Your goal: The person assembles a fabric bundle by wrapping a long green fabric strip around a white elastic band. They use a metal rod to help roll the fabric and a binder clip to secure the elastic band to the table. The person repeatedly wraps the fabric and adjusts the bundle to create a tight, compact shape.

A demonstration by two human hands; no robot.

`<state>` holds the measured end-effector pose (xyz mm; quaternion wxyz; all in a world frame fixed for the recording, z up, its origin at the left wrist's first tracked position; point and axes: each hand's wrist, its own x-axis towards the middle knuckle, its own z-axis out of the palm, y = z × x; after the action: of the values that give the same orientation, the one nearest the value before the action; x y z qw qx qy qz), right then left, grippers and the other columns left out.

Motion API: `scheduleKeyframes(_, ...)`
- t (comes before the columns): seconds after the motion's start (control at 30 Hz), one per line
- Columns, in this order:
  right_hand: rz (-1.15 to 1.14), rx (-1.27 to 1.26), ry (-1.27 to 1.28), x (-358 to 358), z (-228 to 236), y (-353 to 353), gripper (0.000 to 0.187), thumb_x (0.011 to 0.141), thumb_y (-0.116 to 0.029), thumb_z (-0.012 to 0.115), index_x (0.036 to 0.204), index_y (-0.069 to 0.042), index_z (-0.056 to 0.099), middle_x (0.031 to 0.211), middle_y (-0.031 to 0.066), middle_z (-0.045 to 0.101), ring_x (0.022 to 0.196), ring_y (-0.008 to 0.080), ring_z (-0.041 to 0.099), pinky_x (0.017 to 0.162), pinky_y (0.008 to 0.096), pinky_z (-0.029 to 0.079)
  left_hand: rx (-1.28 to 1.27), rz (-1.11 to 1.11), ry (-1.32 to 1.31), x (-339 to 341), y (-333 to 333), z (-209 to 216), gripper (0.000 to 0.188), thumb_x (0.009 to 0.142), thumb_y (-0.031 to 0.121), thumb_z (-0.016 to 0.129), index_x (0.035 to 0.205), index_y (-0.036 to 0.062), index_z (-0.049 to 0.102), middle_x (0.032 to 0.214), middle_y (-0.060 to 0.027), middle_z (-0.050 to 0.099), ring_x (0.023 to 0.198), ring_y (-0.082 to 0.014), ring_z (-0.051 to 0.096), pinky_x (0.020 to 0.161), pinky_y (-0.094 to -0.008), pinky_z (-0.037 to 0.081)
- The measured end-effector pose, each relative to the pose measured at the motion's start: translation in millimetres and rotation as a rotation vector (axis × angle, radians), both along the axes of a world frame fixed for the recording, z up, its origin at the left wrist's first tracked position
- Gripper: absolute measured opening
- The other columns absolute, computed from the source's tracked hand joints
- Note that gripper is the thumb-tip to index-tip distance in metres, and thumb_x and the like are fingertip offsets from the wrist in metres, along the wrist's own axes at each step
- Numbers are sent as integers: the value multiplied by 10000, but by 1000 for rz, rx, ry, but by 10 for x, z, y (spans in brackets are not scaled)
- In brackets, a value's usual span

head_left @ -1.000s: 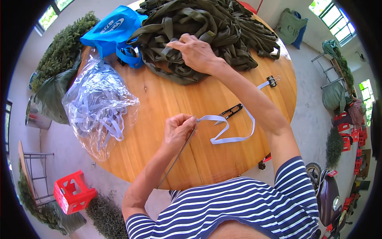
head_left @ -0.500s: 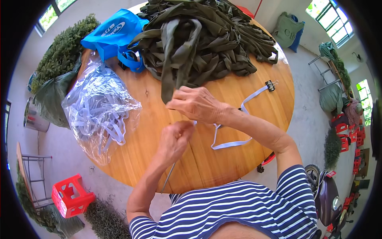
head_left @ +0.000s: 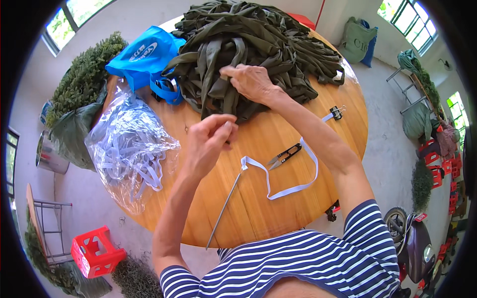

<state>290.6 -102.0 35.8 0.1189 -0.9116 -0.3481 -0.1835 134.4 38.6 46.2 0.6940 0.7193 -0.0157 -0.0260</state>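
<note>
A heap of dark green fabric strips [head_left: 293, 54] covers the far part of the round wooden table [head_left: 258, 218]. Over its near side, my right hand [head_left: 253, 83] is closed, fingertips on one of the strips. My left hand [head_left: 211, 139] hovers at the heap's near edge with fingers curled together; whatever it may pinch is hidden. Between my forearms, a thin metal rod [head_left: 223, 208] lies on the wood, its far end at a pale elastic band [head_left: 293, 189]. That band loops around black thread snips [head_left: 285, 156] and runs under my right forearm to a black binder clip [head_left: 336, 113].
On the table's left are a clear plastic bag of pale elastic [head_left: 131, 149] and a blue tote bag [head_left: 141, 57]. Artificial greenery [head_left: 84, 79] stands beyond them. A red stool [head_left: 98, 252] is at lower left, a scooter [head_left: 415, 248] at lower right.
My right hand has moved away from me onto the heap. My left hand has risen and shifted slightly left, leaving the rod and band end on the table. The snips have come into view.
</note>
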Motion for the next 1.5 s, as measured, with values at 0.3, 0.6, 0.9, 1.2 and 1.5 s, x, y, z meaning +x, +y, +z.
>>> scheduleKeyframes(0.3, 659, 121, 19, -1243, -12, -215, 139, 690, -32, 588, 810, -79, 538, 822, 67, 548, 735, 223, 567, 543, 333, 472, -267, 315, 107, 660, 401, -840, 328, 849, 239, 566, 1083, 10, 544, 848, -50, 584, 673, -98, 547, 561, -236, 485)
scheduleKeyframes(0.6, 762, 200, 183, -1793, -63, -255, 183, 636, -65, 615, 797, -67, 528, 976, 72, 520, 922, 237, 515, 741, 338, 447, 347, 336, -39, 175, 134, -338, 317, 786, 297, 617, 745, -17, 606, 631, -95, 609, 576, -173, 566, 552, -303, 428)
scheduleKeyframes(0.9, 750, 129, 336, -1899, -171, -295, 129, 657, -43, 556, 783, -36, 527, 890, 84, 551, 854, 220, 520, 747, 342, 419, 1131, 105, -79, 1137, 278, -148, 309, 762, 266, 598, 787, -31, 516, 689, -205, 604, 608, -326, 610, 532, -392, 479)
scheduleKeyframes(1.2, 687, -48, 753, -1913, 67, -661, 87, 716, -57, 527, 800, -38, 521, 819, 113, 552, 820, 270, 541, 708, 388, 439, 175, 700, -247, 1803, 1226, 606, 243, 832, 188, 482, 785, -10, 614, 615, -124, 621, 420, -187, 574, 414, -282, 502)
scheduleKeyframes(1.5, 369, -7, 933, -1886, 158, -1144, 112, 750, -84, 535, 854, -41, 541, 838, 106, 569, 824, 272, 554, 700, 362, 433, 18, 1271, -491, 2145, 2115, 356, 268, 820, 203, 485, 823, -30, 618, 675, -101, 616, 541, -138, 556, 482, -293, 440)
